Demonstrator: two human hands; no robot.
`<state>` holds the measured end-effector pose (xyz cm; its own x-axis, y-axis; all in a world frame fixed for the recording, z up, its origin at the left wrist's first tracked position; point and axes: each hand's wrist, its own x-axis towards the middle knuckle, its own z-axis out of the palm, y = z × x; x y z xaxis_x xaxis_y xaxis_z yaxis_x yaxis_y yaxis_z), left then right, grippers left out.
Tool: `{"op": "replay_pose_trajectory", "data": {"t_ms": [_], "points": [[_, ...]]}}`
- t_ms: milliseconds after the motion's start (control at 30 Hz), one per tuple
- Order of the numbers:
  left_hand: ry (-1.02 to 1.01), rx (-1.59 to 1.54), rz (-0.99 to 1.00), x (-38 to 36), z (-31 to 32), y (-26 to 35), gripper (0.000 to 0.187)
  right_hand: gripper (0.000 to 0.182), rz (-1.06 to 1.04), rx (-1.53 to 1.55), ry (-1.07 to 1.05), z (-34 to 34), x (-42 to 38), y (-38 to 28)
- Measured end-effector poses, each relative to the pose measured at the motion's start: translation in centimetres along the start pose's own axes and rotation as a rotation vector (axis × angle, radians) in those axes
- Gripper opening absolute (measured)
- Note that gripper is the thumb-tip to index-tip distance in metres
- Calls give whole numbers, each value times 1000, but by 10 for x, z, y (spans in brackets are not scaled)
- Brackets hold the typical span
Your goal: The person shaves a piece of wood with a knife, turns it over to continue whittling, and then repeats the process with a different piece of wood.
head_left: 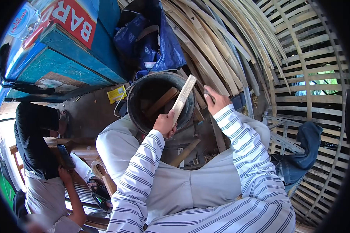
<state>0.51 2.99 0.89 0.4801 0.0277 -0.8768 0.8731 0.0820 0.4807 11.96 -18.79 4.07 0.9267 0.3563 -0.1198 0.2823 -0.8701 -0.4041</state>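
My left hand [166, 124] is closed around the lower end of a pale, flat wooden stick [184, 98], which slants up and to the right over a dark bucket [133, 110]. Just right of the stick's upper part, my right hand [218, 102] is closed, with thumb and fingers pinched together. A small dark thing shows at its fingertips, too little of it visible to name. Inside the bucket lie brown wood pieces [162, 101]. Between my legs, another wooden strip [185, 153] lies on the floor.
Long bamboo slats [210, 50] are stacked ahead. A blue tarp bag [165, 50] and a blue cabinet [74, 58] stand to the left, near a yellow packet [116, 94]. At left, a seated person [46, 186] is beside a phone [66, 156]. Jeans [303, 155] hang at right.
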Motion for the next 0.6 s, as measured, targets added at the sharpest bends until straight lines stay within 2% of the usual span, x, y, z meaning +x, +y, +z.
{"op": "replay_pose_trajectory", "data": {"t_ms": [67,100,133,200,233,333,367,467,600], "points": [[15,25,25,2,2,-2,65,44,-100,-131,-84,1,-21,-20],[22,41,37,3,2,-3,65,53,-172,-223,-85,4,-30,-28],[26,41,38,4,2,-3,65,58,-153,-256,-125,4,-35,-38],[32,47,38,4,2,-4,65,56,-150,-300,-104,40,-36,-16],[69,98,88,2,4,-4,65,46,-100,-291,-118,41,-31,-18],[125,161,157,-3,11,0,65,41,-1,-269,-147,36,-16,-19],[107,148,135,-3,10,0,65,43,31,-248,-128,36,-16,-23],[67,119,87,0,5,2,66,40,-97,-189,-156,38,-31,-27],[7,44,41,2,6,-3,66,45,27,-205,-79,33,-15,-17]]}}
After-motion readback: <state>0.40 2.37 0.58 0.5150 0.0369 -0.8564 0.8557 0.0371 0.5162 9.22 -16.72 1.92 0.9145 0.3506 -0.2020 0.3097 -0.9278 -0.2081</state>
